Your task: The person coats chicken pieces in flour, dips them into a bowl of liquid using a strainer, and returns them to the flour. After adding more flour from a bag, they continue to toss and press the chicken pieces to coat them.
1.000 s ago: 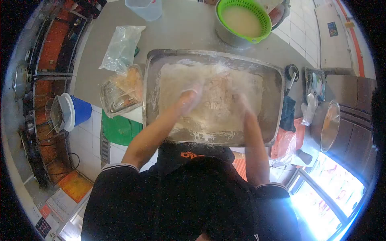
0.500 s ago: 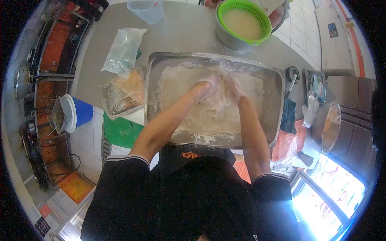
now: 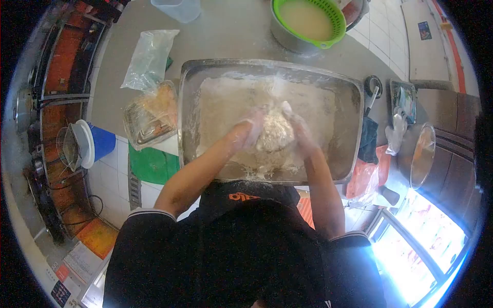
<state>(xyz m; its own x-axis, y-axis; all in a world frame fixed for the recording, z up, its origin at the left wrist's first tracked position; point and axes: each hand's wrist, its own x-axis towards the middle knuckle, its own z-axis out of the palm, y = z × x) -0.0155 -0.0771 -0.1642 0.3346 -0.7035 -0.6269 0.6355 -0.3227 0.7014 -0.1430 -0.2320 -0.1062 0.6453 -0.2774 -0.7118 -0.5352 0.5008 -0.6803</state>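
A large metal tray holds a wide bed of pale flour. In the middle of it is a craggy flour-coated lump, probably food; its exact kind is hidden by the coating. My left hand presses against the lump's left side, its fingers curved and dusted white. On the opposite side my right hand cups it, also whitened with flour. Both hands are closed around the lump, with some fingertips blurred or hidden.
Left of the tray sit a clear container and a plastic bag. A green colander rests in a metal pot with cloudy liquid at the back. A clear jug stands far left; a black-handled utensil lies at right.
My hands have come nearer to me and parted slightly, bringing the lump between them into clearer view. The flour behind them is more exposed. The whole view has shifted a little.
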